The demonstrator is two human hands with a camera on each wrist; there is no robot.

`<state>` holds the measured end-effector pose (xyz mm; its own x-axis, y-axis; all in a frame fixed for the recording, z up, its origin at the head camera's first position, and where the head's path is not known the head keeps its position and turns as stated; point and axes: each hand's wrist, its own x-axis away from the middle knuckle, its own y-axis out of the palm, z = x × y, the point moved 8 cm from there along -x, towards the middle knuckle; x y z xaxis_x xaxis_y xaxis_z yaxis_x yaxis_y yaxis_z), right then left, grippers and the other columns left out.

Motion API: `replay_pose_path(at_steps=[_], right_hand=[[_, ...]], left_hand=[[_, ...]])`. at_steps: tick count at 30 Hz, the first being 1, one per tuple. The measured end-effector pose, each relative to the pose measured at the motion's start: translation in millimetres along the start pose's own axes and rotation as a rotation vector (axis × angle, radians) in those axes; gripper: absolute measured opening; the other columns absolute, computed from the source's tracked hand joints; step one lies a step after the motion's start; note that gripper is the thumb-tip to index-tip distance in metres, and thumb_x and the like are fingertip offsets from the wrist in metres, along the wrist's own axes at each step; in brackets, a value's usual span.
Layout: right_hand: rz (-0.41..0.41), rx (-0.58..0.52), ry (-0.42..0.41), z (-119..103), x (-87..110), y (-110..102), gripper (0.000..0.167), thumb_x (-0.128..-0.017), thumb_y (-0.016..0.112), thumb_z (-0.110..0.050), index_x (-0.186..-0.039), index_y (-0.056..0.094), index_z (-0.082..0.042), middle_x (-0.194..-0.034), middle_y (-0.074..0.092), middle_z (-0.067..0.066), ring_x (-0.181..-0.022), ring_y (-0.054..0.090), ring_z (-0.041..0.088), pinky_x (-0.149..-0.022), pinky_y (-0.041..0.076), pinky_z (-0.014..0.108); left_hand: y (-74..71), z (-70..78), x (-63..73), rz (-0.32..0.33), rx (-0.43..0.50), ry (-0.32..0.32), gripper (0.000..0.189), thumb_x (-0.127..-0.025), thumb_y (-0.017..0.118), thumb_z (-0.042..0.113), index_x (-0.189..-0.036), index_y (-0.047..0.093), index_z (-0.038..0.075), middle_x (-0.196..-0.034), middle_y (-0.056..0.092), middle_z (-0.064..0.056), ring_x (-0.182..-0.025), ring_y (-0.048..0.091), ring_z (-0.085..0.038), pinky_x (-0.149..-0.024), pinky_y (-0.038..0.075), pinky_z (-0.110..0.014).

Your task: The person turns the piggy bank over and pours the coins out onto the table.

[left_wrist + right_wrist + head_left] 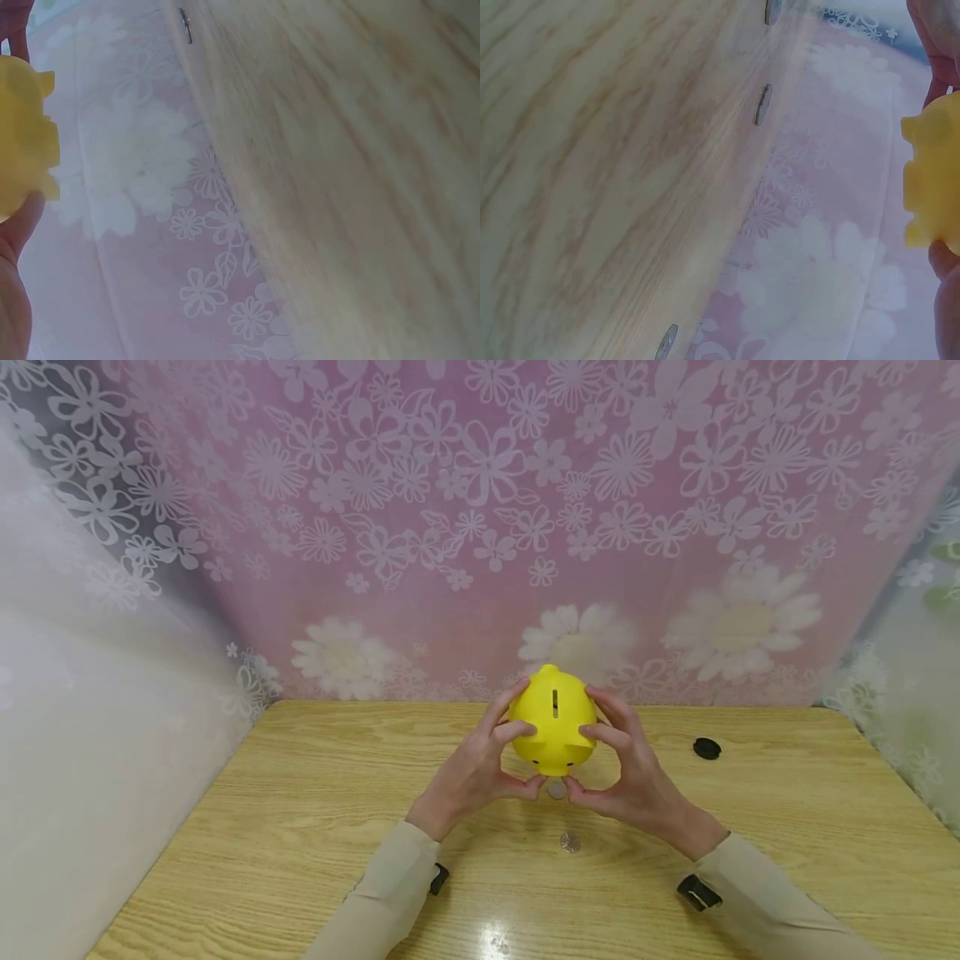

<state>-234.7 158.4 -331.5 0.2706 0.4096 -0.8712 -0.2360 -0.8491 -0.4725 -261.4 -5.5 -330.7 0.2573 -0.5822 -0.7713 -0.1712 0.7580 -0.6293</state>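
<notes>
A yellow piggy bank (553,714) is held up off the table between both hands, its coin slot facing up and its snout toward the person. My left hand (480,760) grips its left side, fingers curled along the body. On the opposite side my right hand (637,768) holds it the same way, thumb low near the snout. In the left wrist view the bank's stubby feet (51,142) point toward the table with a gap between. One coin (556,790) lies just below the snout, between the thumbs; another coin (570,842) lies nearer the person.
A black round cap (707,748) lies on the wooden table (337,793), to the right of the right hand. In the right wrist view several flat discs, one a coin (763,105), rest on the tabletop. A pink flowered cloth (450,568) hangs behind the table's far edge.
</notes>
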Motion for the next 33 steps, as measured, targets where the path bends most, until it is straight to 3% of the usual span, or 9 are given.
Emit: replay_pose_path(at_steps=[7,12,15,18,19,22,25,28,33], right_hand=[[0.007,-0.012,0.092,4.7,-0.8,-1.9,0.072,-0.093,0.07,-0.043,-0.134,0.048,0.011,-0.146,0.043,0.037,-0.143,0.046,0.028,-0.113,0.043,0.017],[0.001,-0.016,0.238,12.7,1.7,-1.9,0.078,-0.093,0.07,-0.046,-0.144,0.044,0.007,-0.149,0.048,0.027,-0.138,0.051,0.016,-0.097,0.052,0.013],[-0.015,-0.02,0.373,18.9,4.0,-0.4,0.078,-0.089,0.08,-0.027,-0.15,0.04,0.0,-0.15,0.05,0.021,-0.13,0.057,0.023,-0.089,0.057,0.017],[-0.048,-0.058,0.562,26.4,7.3,2.7,0.081,-0.087,0.079,-0.008,-0.156,0.037,-0.015,-0.151,0.052,0.018,-0.12,0.062,0.032,-0.083,0.06,0.023],[-0.065,-0.075,0.632,29.1,8.3,4.2,0.08,-0.089,0.076,-0.009,-0.157,0.036,-0.022,-0.151,0.052,0.018,-0.118,0.064,0.035,-0.081,0.061,0.025],[-0.131,-0.158,0.847,36.8,13.2,9.6,0.068,-0.1,0.066,-0.024,-0.158,0.032,-0.037,-0.152,0.051,0.022,-0.116,0.066,0.039,-0.077,0.063,0.03],[-0.193,-0.253,1.012,41.1,18.1,15.6,0.063,-0.104,0.06,-0.039,-0.159,0.029,-0.038,-0.151,0.049,0.028,-0.115,0.067,0.042,-0.075,0.065,0.039],[-0.227,-0.338,1.126,42.6,23.0,19.9,0.067,-0.104,0.057,-0.046,-0.161,0.025,-0.033,-0.148,0.05,0.03,-0.116,0.067,0.042,-0.077,0.064,0.048],[-0.259,-0.413,1.258,42.4,29.4,24.0,0.075,-0.102,0.056,-0.052,-0.163,0.019,-0.028,-0.147,0.05,0.031,-0.121,0.064,0.041,-0.081,0.064,0.05]], left_hand=[[0.4,-6.0,3.9,-0.006,0.032,-0.077,0.089,-0.074,0.09,0.021,-0.141,0.033,0.011,-0.16,0.035,-0.025,-0.141,0.051,-0.036,-0.112,0.05,-0.034],[1.7,-13.0,6.6,-0.021,0.082,-0.184,0.086,-0.085,0.083,0.028,-0.149,0.03,0.011,-0.161,0.04,-0.019,-0.13,0.061,-0.029,-0.094,0.059,-0.026],[4.5,-20.3,8.0,-0.033,0.156,-0.317,0.079,-0.092,0.074,0.036,-0.155,0.029,0.018,-0.157,0.047,-0.013,-0.114,0.068,-0.025,-0.082,0.062,-0.027],[11.0,-29.4,11.5,-0.06,0.26,-0.504,0.073,-0.098,0.065,0.048,-0.159,0.027,0.034,-0.153,0.052,-0.011,-0.097,0.072,-0.02,-0.074,0.062,-0.027],[13.9,-32.2,13.3,-0.07,0.298,-0.571,0.072,-0.098,0.062,0.052,-0.159,0.026,0.039,-0.152,0.052,-0.012,-0.092,0.073,-0.019,-0.073,0.062,-0.027],[23.0,-38.9,18.7,-0.103,0.372,-0.735,0.065,-0.1,0.051,0.063,-0.157,0.022,0.052,-0.148,0.056,-0.015,-0.083,0.075,-0.016,-0.068,0.06,-0.025],[30.4,-41.5,22.0,-0.14,0.393,-0.83,0.061,-0.101,0.043,0.068,-0.156,0.02,0.055,-0.141,0.062,-0.019,-0.083,0.075,-0.016,-0.067,0.06,-0.024],[35.7,-41.4,24.7,-0.184,0.386,-0.897,0.062,-0.102,0.038,0.069,-0.158,0.018,0.052,-0.132,0.067,-0.021,-0.083,0.074,-0.017,-0.064,0.058,-0.026],[41.3,-40.9,30.4,-0.258,0.357,-1.022,0.066,-0.101,0.033,0.073,-0.161,0.019,0.046,-0.124,0.07,-0.017,-0.09,0.069,-0.019,-0.068,0.054,-0.031]])
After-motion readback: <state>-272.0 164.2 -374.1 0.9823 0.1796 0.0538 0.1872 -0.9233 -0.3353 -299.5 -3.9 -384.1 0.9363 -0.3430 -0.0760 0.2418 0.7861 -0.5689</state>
